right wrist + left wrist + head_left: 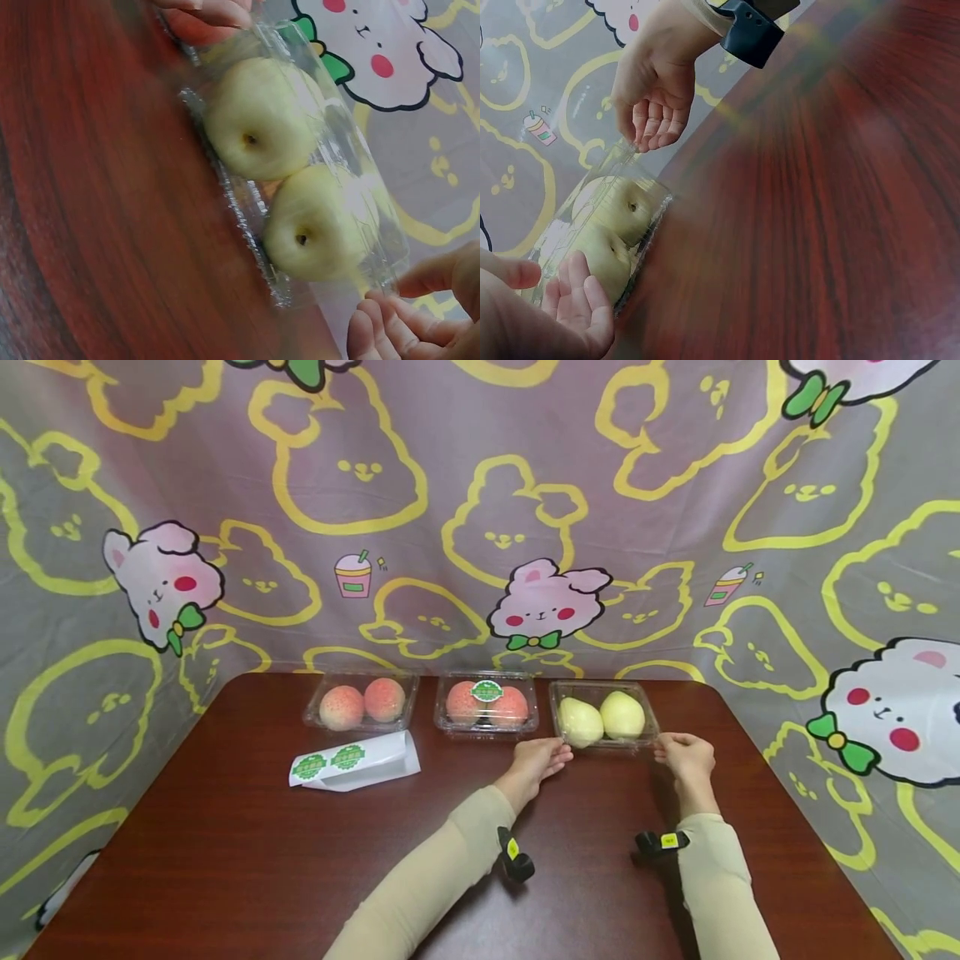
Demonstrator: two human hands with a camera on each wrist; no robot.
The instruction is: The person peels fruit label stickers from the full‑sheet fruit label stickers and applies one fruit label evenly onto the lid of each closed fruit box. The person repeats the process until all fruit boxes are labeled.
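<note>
Two pale yellow-green pears (319, 225) lie in a clear plastic fruit box (607, 746) at the table's back right. The left hand (536, 762) holds the near left corner of this box, its thumb on one side and its fingers on the other in the left wrist view. At the opposite end, the right hand (688, 758) pinches the right corner between thumb and fingertips (375, 304). The clear lid lies over the pears, and the box's long edge faces the person.
Two more clear boxes stand to the left along the table's back edge, one with peaches (384, 700), the other with peaches under a green round label (487, 692). A white strip of green stickers (356, 762) lies before them. Behind hangs a patterned curtain (420, 560).
</note>
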